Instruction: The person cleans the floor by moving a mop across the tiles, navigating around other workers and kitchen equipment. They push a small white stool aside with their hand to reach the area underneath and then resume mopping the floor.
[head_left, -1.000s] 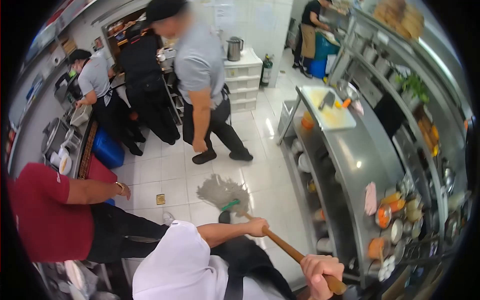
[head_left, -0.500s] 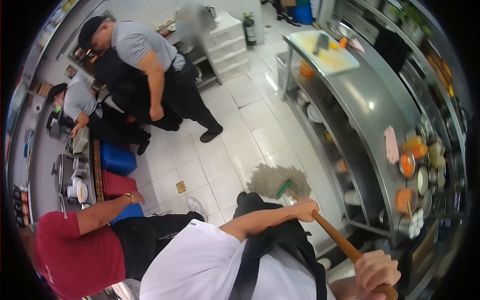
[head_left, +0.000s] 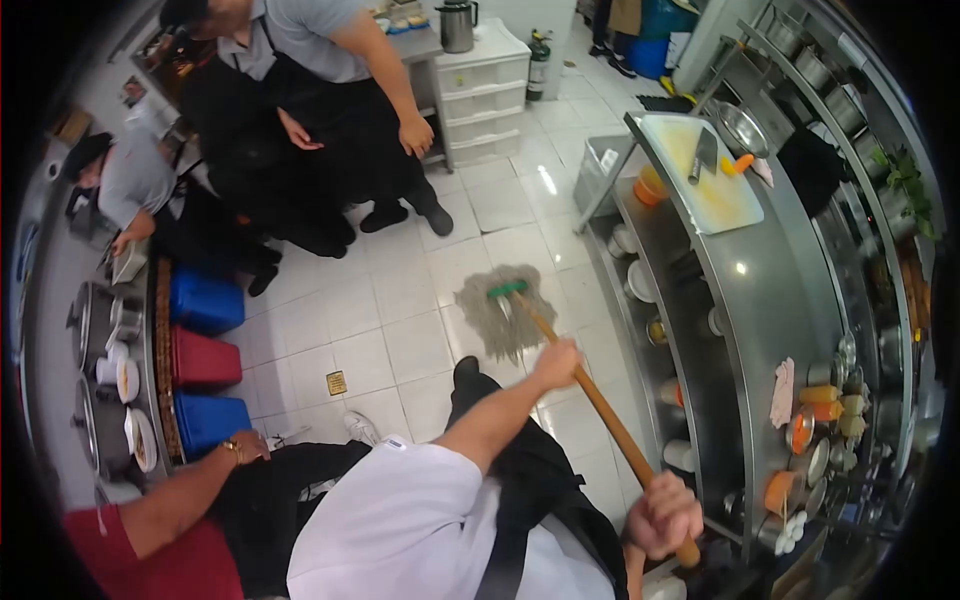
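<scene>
A mop lies across the lower middle of the head view, its grey string head spread on the tiles and joined by a green clamp to a long wooden handle. My left hand is wrapped round the handle partway down, on the side of the mop head. Near the handle's upper end, my right hand grips it in a closed fist. My shoe is close to the mop strings.
A steel counter with shelves runs along the right, bearing a cutting board with a knife. Co-workers stand at upper left; a person in a red shirt is at my left. Blue and red bins line the left.
The mop head has moved away from me and leftward over the floor, both hands staying on the handle. My view has shifted. The co-worker at the top has turned and stands more upright.
</scene>
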